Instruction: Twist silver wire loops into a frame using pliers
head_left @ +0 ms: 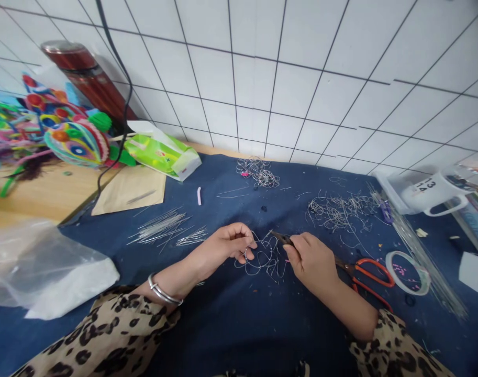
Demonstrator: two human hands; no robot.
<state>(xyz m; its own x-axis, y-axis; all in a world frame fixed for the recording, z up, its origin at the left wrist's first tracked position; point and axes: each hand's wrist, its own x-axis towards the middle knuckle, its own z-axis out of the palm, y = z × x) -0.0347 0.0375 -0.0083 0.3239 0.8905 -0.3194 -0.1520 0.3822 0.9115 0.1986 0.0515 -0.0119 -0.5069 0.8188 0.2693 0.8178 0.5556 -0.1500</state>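
Note:
Near the middle of the table, my left hand (234, 243) pinches a thin, curled piece of wire (258, 265) between thumb and fingertips. Loops of this wire spread over the blue cloth between both hands. My right hand (311, 262) is wrapped round dark pliers (281, 238), whose jaws point left toward the wire loops. Whether the jaws grip a strand is too small to tell. Just right of that hand lie orange-handled scissors (370, 275), partly hidden by the wrist.
Straight wires (160, 228) lie left of my hands. Tangled wire heaps sit at the back (258, 173) and right (341, 209). Farther right are a round dish (407, 273) with pink bits and a white mug (435, 191). A plastic bag (46, 267) lies left; a red flask (87, 78) stands behind.

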